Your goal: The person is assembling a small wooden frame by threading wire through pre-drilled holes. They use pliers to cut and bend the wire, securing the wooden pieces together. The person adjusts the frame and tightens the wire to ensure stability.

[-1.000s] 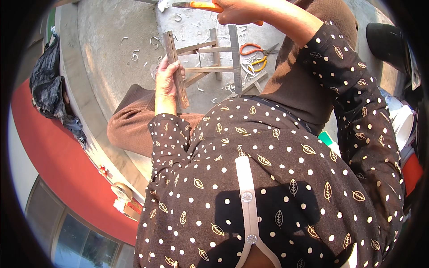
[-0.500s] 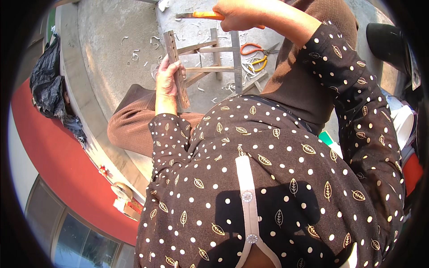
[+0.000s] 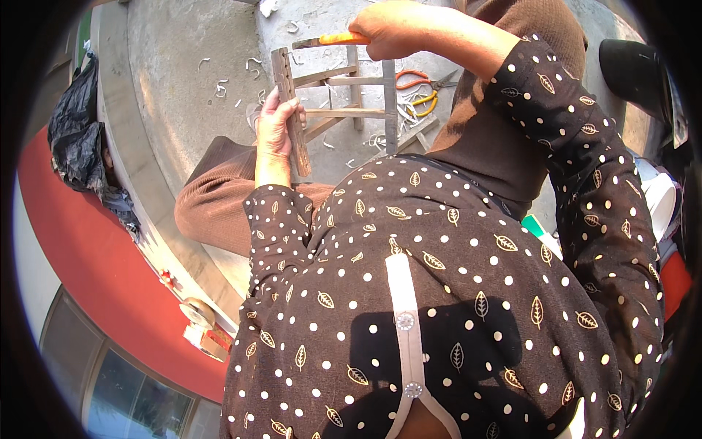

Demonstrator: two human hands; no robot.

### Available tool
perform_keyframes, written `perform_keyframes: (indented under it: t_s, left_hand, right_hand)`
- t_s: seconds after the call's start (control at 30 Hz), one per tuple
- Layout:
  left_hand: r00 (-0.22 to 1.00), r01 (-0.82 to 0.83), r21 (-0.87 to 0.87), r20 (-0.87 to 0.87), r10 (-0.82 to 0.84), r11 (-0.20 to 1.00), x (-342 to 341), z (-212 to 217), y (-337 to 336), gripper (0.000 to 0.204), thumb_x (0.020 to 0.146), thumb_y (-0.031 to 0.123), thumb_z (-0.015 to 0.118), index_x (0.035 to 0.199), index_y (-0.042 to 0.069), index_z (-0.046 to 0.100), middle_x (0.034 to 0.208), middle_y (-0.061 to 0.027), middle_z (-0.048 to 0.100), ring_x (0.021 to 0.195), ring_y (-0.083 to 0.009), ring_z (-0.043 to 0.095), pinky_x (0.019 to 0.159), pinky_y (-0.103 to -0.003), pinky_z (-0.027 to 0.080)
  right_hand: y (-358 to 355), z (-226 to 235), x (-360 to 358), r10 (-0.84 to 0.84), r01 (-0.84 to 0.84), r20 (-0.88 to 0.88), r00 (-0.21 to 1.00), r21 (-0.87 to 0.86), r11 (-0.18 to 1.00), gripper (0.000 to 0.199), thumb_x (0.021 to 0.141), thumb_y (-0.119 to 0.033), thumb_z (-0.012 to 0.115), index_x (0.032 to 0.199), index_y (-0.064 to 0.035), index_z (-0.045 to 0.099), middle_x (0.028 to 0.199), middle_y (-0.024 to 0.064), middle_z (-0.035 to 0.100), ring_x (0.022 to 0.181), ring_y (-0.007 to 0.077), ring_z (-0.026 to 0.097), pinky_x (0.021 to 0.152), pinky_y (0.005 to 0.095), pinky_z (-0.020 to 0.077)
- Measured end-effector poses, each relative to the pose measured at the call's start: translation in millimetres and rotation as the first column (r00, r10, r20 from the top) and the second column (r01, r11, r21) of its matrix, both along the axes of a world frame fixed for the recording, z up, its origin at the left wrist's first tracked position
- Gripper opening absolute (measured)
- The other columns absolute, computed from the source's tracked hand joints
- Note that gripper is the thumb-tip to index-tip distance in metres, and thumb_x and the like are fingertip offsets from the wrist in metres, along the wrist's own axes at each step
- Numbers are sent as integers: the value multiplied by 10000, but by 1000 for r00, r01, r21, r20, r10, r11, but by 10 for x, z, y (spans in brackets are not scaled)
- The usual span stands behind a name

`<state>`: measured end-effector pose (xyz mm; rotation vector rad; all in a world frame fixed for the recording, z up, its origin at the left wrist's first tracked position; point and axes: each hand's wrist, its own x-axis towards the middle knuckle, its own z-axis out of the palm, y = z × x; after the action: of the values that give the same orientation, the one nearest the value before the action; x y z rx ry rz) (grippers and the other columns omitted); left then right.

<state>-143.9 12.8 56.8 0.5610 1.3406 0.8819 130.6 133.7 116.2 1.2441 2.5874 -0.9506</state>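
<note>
Concrete floor (image 3: 172, 80) strewn with white scraps (image 3: 221, 91) lies beneath the wooden frame (image 3: 351, 113); I have my left hand (image 3: 275, 124) curled around its left rail (image 3: 284, 73), likely steadying it, and my right hand (image 3: 391, 31) clenched on an orange-handled tool (image 3: 341, 38), blade (image 3: 308, 42) near that rail's far end.

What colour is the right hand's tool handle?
The tool handle is orange, clearest in the head view.

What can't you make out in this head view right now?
All in the head view:
Orange-handled tool: grip end, hidden by the right hand.
Wooden frame: part of one rail, hidden by the left hand.
White scraps: material, too small.
Black plastic bag: contents, hidden by its folds.
</note>
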Motion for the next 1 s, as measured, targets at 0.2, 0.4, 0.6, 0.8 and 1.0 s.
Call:
perform_keyframes:
  t_s: [0.2, 0.4, 0.6, 0.8, 1.0]
  left_hand:
    - [1000, 6, -4, 9, -6, 1000, 11, 10, -12, 467, 780, 58, 658, 1230, 53, 531, 769, -31, 622, 651, -136, 607, 567, -266, 503]
    - [1000, -10, -15, 20, 11, 1000, -23, -39, -25, 488, 772, 41, 669, 1234, 33, 511, 802, -40, 621, 664, -144, 610, 585, -275, 510]
    - [1000, -25, -41, 18, 26, 999, -45, -56, -50, 611, 762, 30, 684, 1315, 7, 426, 826, -56, 626, 680, -153, 615, 592, -279, 514]
    - [999, -27, 21, -35, 28, 999, 27, -15, -64, 360, 802, 63, 644, 1148, 49, 545, 759, -46, 614, 639, -143, 597, 560, -270, 498]
    - [999, -19, 36, -28, 20, 999, -45, -31, -134, 428, 794, 59, 654, 1207, 52, 541, 788, -33, 620, 661, -136, 596, 567, -268, 496]
  right_hand:
    - [-22, 103, -20, -50, 49, 59, 997, 27, 998, 297, 695, -69, 602, 980, -52, 682, 843, 137, 678, 773, 274, 656, 677, 382, 529]
    - [27, 21, -59, -233, 215, -39, 972, -264, 940, 270, 714, -70, 591, 974, -4, 631, 731, 148, 647, 565, 241, 639, 487, 346, 523]
    - [12, 94, -24, -253, 232, -3, 968, -380, 895, 284, 715, -12, 577, 997, 7, 600, 707, 156, 625, 513, 238, 637, 450, 337, 541]
    - [-16, -91, 67, -119, 128, 52, 992, -239, 962, 316, 636, -38, 616, 946, 17, 603, 791, 191, 636, 685, 304, 631, 614, 377, 504]
    - [-74, 0, 25, -96, 91, 0, 995, -299, 950, 316, 641, -33, 606, 953, 15, 594, 766, 183, 631, 632, 282, 623, 570, 395, 508]
